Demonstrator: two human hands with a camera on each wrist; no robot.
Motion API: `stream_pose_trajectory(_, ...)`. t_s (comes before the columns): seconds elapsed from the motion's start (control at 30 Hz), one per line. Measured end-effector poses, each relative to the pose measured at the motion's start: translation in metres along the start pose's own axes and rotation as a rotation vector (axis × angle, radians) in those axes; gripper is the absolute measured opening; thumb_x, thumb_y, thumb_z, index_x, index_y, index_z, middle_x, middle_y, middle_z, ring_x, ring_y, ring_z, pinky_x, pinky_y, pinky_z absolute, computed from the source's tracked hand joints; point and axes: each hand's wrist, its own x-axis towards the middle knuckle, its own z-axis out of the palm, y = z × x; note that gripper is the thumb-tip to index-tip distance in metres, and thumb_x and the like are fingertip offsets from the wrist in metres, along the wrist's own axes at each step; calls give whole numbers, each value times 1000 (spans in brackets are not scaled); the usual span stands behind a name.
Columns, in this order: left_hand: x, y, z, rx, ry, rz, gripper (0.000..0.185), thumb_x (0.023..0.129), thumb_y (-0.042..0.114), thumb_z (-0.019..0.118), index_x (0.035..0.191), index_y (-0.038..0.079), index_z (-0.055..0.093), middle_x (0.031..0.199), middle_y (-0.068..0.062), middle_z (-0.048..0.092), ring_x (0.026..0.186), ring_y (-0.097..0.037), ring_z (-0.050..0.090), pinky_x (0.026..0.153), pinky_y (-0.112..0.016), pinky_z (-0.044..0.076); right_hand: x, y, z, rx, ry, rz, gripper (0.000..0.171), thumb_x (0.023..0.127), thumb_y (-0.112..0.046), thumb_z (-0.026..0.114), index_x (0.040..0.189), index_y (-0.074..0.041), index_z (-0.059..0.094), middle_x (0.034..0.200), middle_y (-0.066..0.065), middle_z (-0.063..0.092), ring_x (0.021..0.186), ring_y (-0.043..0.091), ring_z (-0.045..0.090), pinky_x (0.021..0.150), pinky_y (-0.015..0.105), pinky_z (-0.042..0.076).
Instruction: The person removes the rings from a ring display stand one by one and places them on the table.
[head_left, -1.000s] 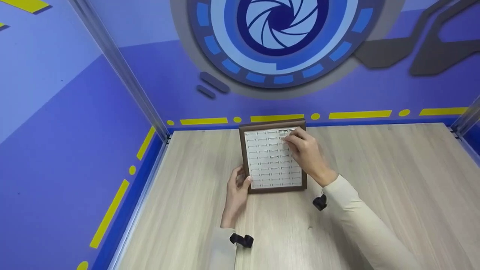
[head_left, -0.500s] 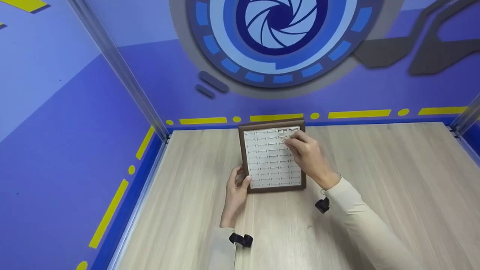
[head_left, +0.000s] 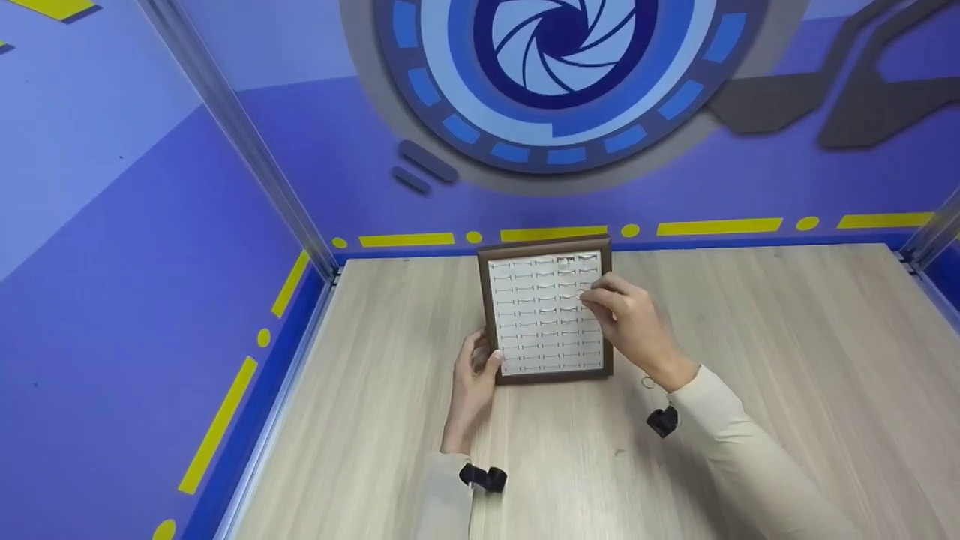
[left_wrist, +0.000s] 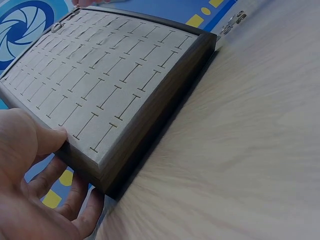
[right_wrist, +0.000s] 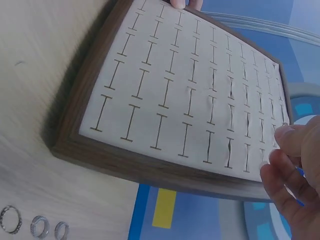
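1. Left hand (head_left: pixel 472 379), centre-left of the head view: thumb and curled fingers grip the lower-left corner of the brown-framed ring display tray with slotted white padding (head_left: pixel 545 311), which lies on the pale wood-grain table (head_left: pixel 750 337).
2. Right hand (head_left: pixel 630 322), just right of the tray's centre: fingertips pinched together over the upper-right slots; whether they hold a ring cannot be told. Judged step: seating a ring, which calls for fine alignment with a slot.
3. Three small metal rings (right_wrist: pixel 32 226), lower left of the right wrist view, lie on the table.

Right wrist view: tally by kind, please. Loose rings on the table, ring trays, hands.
Loose rings: 3
Ring tray: 1
Hands: 2, left hand at the tray's far edge, right hand at its near corner
Total: 6
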Motion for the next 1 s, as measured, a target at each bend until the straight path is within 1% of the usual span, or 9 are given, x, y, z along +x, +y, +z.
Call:
stream_pose_trajectory(0.17, 0, -1, 1, 7, 10, 7, 46, 106, 6, 63, 150, 4, 51, 142, -22, 61, 131, -38, 64, 111, -48, 56, -9, 3, -7, 13, -25, 22, 15, 87, 13, 80, 95, 0, 81, 95, 10, 73, 82, 22, 72, 72, 29, 64)
stream_pose_trajectory(0.2, 0, -1, 1, 7, 13, -1, 46, 105, 6, 64, 150, 5, 51, 142, -21, 61, 131, -38, 65, 111, -48, 56, -11, 3, -9, 15, -28, 25, 16, 87, 13, 81, 95, 0, 81, 95, 10, 73, 82, 22, 72, 72, 28, 64)
stream_pose_trajectory(0.47, 0, -1, 1, 3, 9, 14, 46, 105, 6, 64, 149, 3, 51, 141, -23, 61, 131, -40, 64, 112, -52, 54, -28, 8, -22, 12, -33, 38, 16, 86, 13, 81, 95, 0, 82, 94, 6, 74, 81, 18, 71, 70, 22, 61)
stream_pose_trajectory(0.7, 1, -1, 1, -2, 14, -15, 45, 105, 7, 64, 149, 6, 53, 141, -20, 61, 132, -39, 64, 113, -51, 54, -41, 14, -34, -2, -35, 29, 22, 83, 17, 81, 95, -1, 82, 93, 5, 73, 81, 16, 72, 74, 15, 59)
stream_pose_trajectory(0.87, 2, -2, 1, -15, 10, -10, 46, 105, 7, 64, 149, 6, 53, 142, -20, 61, 133, -39, 63, 114, -50, 54, -53, 18, -41, -26, -27, 7, 24, 81, 18, 82, 95, -2, 81, 93, 6, 73, 81, 17, 72, 74, 15, 59)
stream_pose_trajectory(0.93, 2, -2, 1, -15, 9, -5, 46, 105, 7, 64, 149, 6, 52, 142, -21, 61, 133, -40, 63, 114, -50, 53, -58, 19, -44, -26, -29, 13, 25, 81, 19, 82, 95, -2, 81, 93, 6, 73, 80, 16, 72, 74, 14, 59)
stream_pose_trajectory(1.0, 2, -2, 1, -14, 6, 5, 47, 105, 7, 64, 150, 4, 51, 142, -22, 61, 134, -41, 63, 114, -52, 53, -63, 20, -45, -35, -33, 24, 25, 81, 18, 81, 96, -2, 81, 93, 6, 74, 79, 14, 72, 71, 15, 59)
